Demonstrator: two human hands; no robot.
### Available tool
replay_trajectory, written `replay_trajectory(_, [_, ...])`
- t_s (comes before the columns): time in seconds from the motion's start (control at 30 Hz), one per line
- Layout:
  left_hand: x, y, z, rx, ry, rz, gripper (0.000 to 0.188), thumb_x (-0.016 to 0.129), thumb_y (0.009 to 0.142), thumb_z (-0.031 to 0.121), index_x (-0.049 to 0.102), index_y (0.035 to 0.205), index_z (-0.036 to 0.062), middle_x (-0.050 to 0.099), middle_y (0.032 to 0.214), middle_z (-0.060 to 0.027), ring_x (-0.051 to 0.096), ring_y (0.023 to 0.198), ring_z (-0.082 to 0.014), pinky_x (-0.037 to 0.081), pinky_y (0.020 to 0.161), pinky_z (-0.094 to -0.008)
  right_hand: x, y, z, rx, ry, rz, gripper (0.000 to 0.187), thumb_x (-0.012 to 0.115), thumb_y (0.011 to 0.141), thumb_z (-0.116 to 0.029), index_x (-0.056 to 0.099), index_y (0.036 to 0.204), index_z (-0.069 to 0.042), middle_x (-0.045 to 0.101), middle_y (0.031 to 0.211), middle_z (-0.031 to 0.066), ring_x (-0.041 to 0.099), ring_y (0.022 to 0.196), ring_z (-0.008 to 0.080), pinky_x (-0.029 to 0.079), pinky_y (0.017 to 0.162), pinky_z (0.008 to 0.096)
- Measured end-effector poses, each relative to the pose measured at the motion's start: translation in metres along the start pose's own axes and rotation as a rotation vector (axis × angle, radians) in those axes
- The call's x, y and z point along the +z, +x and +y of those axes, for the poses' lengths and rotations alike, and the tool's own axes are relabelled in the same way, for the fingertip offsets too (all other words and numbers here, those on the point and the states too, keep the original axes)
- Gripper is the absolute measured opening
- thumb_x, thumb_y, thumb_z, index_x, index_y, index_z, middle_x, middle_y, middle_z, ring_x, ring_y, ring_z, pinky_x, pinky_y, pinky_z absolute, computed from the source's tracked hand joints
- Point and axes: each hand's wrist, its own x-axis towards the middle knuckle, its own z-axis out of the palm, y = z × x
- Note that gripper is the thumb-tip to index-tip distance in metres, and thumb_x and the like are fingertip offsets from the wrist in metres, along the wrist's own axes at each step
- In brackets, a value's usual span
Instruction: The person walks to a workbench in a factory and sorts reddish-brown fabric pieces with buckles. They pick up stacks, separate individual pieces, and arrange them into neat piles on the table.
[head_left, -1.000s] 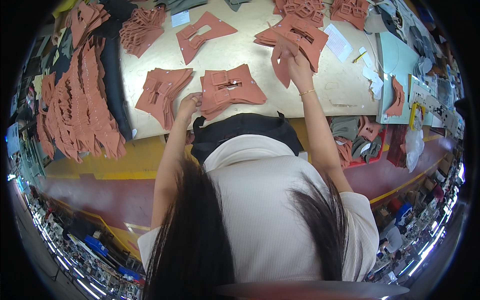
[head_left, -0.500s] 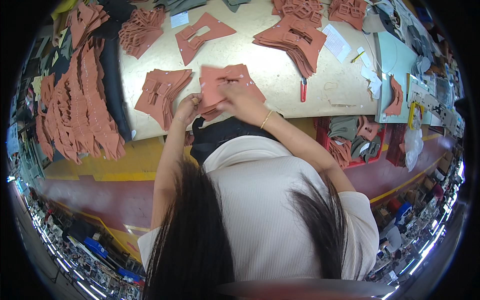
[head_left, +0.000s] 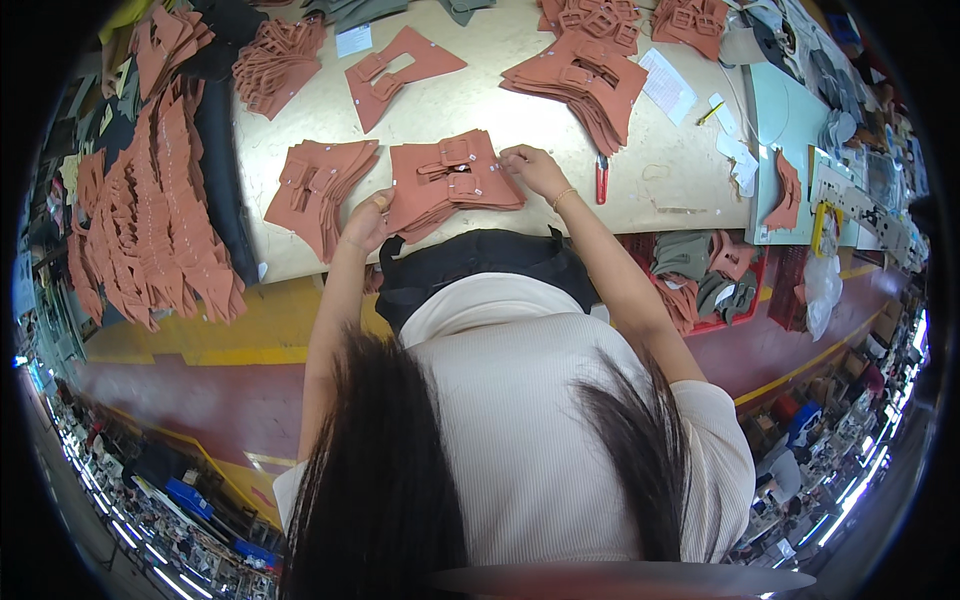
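Observation:
Close in front of me on the table lies a stack of rust-coloured, flared panels point(head_left: 418, 202). The top one carries square buckle-like frames around a central slot, with small pale marks. My left hand point(head_left: 367, 222) is closed at the stack's left edge, thumb above and its other fingers partly hidden. At the upper right edge, my right hand point(head_left: 538, 174) has its fingertips bent together against the panels. A second stack of similar panels point(head_left: 335, 175) sits just left, fanned out at its right side.
Farther back are a single panel point(head_left: 425, 60), a large panel stack point(head_left: 625, 95) and a paper sheet point(head_left: 668, 88). A red-handled tool point(head_left: 601, 180) lies right of my right hand. Many rust strips point(head_left: 165, 220) hang at the left. A red crate point(head_left: 735, 318) holds pieces below the table's right side.
My right hand has moved right, off the top of the stack to its right edge, uncovering the frames and slot. My left hand has shifted slightly down and left.

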Motion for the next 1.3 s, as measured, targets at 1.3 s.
replay_trajectory(1.3, [0.001,0.007,-0.008,0.036,0.087,0.062,0.039,0.043,0.099,0.013,0.042,0.134,-0.0044,0.057,0.12,-0.0121,0.06,0.103,-0.0189,0.051,0.092,-0.0332,0.026,0.011,0.007,0.17,0.344,-0.078,0.026,0.06,0.089,-0.013,0.06,0.109,0.003,0.064,0.096,0.009,0.061,0.084,0.0137,0.05,0.075,0.026])
